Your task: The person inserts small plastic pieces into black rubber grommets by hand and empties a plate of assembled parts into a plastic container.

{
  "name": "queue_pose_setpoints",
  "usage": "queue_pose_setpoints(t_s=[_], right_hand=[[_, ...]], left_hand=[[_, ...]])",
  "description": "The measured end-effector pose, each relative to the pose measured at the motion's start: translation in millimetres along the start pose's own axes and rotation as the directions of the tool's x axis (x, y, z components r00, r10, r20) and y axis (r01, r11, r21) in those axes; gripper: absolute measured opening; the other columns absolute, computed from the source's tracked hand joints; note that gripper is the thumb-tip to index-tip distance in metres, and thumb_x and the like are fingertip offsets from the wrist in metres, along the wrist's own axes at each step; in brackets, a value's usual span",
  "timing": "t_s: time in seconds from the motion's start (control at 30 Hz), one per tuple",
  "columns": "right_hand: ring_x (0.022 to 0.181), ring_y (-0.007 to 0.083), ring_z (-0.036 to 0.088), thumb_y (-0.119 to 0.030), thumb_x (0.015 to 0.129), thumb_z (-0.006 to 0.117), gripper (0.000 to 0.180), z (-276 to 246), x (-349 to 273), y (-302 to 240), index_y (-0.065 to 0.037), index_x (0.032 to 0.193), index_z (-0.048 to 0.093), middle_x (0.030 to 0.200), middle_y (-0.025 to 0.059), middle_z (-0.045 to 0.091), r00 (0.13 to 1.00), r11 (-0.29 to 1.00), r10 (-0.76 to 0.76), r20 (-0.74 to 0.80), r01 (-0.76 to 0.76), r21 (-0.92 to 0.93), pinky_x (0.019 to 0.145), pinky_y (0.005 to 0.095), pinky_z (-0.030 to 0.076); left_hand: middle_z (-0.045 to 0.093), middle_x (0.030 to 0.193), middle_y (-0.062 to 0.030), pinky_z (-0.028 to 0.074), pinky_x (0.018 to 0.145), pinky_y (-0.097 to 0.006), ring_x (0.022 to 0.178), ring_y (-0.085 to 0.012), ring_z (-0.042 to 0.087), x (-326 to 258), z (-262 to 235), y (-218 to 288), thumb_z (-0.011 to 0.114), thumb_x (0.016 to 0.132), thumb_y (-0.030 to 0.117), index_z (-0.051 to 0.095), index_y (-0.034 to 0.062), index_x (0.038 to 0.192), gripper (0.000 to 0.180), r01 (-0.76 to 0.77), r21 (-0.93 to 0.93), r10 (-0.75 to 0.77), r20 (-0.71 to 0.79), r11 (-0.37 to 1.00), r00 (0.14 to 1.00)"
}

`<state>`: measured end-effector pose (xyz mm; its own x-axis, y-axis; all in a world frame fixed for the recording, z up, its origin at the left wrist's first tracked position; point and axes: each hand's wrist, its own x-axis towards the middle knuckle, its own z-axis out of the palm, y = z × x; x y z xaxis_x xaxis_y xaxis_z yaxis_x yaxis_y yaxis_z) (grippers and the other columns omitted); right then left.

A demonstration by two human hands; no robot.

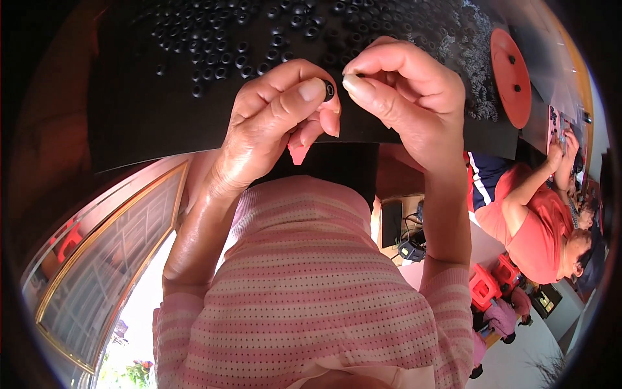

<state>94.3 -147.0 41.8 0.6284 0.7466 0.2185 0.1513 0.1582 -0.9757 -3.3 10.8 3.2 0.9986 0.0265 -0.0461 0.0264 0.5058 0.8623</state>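
Between the thumb and forefinger of my left hand (275,113) is a small black ring-shaped piece (329,91), its round opening turned toward my right hand. My right hand (414,91) is closed in a pinch just to the right of it, thumb tip against forefinger. A tiny dark bit shows at those fingertips, too small to name. The two hands are close but apart, raised over the near edge of the black table (142,123). Many loose black ring-shaped pieces (214,58) like the held one lie spread beyond my hands.
A heap of small greyish pieces (479,71) lies on the table's right side. Beside it is a round red tray (508,97) with a few black pieces. A person in a red shirt (534,220) works at the right. Red stools (483,285) stand behind.
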Motion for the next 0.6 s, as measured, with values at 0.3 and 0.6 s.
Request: queue_pose_setpoints(t_s=[0.3, 0.6], right_hand=[[0.064, 0.01, 0.062, 0.004, 0.089, 0.059, 0.006, 14, -1, -4, 0.005, 0.095, 0.058, 0.072, 0.0056, 0.061, 0.997, 0.996, 0.06, -0.042, -0.057, 0.068, 0.058, 0.0213, 0.05], [0.06, 0.0031, 0.056, -0.001, 0.089, 0.063, 0.012, 11, -9, -4, 0.003, 0.1, 0.064, 0.072, 0.0025, 0.064, 0.984, 0.989, 0.144, -0.103, -0.145, -0.002, 0.052, 0.0167, 0.043]], left_hand=[[0.061, 0.075, -0.008, 0.034, 0.04, -0.019, 0.05, -0.0053, 0.044, -2, 1, 1, 0.049, 0.098, 0.024, 0.058, -0.002, 0.097, 0.027, 0.01, 0.002, -0.01, -0.008, 1.0, 1.0], [0.061, 0.072, -0.0066, 0.034, 0.04, -0.019, 0.049, -0.0049, 0.044, -2, -2, 0, 0.048, 0.098, 0.025, 0.059, -0.0008, 0.094, 0.029, 0.031, 0.021, -0.031, 0.008, 0.999, 0.999]])
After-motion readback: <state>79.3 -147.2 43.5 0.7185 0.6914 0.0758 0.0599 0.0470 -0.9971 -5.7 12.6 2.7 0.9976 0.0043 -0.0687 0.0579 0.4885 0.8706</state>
